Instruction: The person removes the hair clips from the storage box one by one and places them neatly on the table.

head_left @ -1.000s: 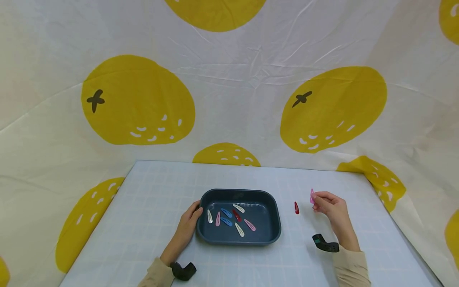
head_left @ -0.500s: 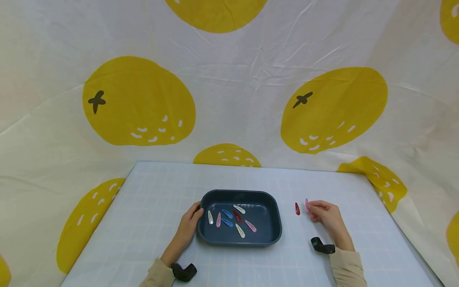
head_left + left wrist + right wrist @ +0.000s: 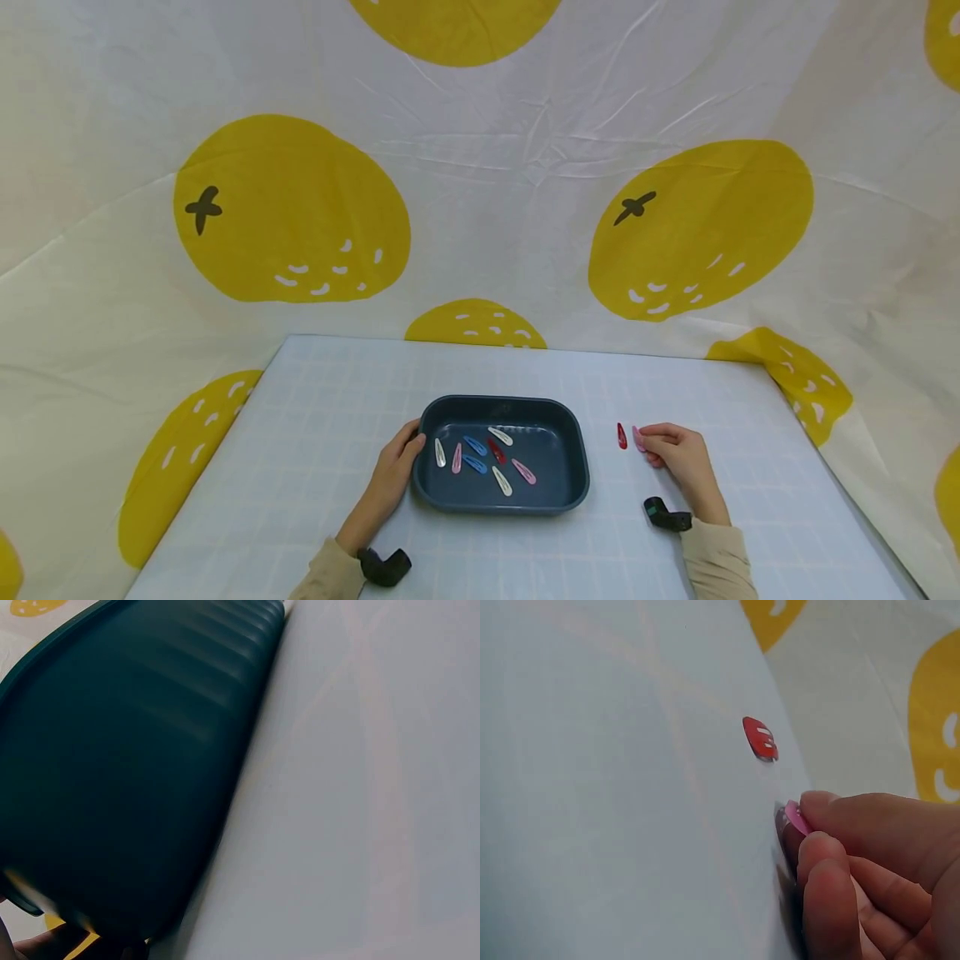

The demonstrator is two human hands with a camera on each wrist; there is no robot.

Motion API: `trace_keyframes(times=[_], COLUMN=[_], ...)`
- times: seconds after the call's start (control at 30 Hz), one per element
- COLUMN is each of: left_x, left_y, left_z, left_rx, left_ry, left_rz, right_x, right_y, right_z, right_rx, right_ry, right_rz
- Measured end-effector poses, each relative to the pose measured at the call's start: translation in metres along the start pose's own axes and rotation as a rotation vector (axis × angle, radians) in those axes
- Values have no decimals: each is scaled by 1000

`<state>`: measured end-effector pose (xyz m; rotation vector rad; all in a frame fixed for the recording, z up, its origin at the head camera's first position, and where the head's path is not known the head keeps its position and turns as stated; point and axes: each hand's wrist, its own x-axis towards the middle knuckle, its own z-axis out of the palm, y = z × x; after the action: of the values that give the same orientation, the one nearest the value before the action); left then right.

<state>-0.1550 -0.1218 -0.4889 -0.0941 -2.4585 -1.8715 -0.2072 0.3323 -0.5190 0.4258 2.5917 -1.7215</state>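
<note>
My right hand [image 3: 681, 458] pinches a pink snap hair clip [image 3: 638, 439] between thumb and fingertips, right at the tabletop. Just left of it lies a red hair clip [image 3: 622, 436], which the right wrist view shows beyond the fingertips. My left hand [image 3: 393, 467] grips the left end of a dark blue rectangular tray [image 3: 540, 503], thumb over the rim. Inside the tray lie several clips: white [image 3: 502, 481], pink [image 3: 523, 472], blue [image 3: 474, 464] and red [image 3: 496, 451]. In the left wrist view the tray's side wall [image 3: 150, 750] fills much of the picture.
The tray stands on a table with a pale checked cover [image 3: 352, 375]. A white cloth backdrop [image 3: 495, 225] with large yellow fruit prints hangs behind and at both sides. A black wrist camera [image 3: 666, 515] sits on the right forearm, another [image 3: 384, 568] on the left.
My right hand has come left and down with the pink clip, bringing it to the tabletop beside the red clip. The left hand and tray stay put.
</note>
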Motion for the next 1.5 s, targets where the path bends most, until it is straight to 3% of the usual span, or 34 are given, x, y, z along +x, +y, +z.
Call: trace_keyframes(times=[0.47, 0.77, 0.9, 1.13, 1.5], left_x=[0, 7, 12, 15, 14], left_y=[0, -20, -35, -42, -45], left_z=[0, 4, 8, 8, 6], left_rx=[-13, 14, 29, 16, -13], left_ry=[10, 17, 28, 21, 11], left_rz=[-2, -24, -28, -29, 20], right_x=[-1, -2, -2, -1, -1], right_y=[0, 4, 5, 7, 5], right_z=[5, 5, 5, 5, 4], right_rx=[-32, -62, -80, -81, -81], right_ry=[55, 91, 101, 105, 159], right_rz=[1, -20, -27, -21, -14])
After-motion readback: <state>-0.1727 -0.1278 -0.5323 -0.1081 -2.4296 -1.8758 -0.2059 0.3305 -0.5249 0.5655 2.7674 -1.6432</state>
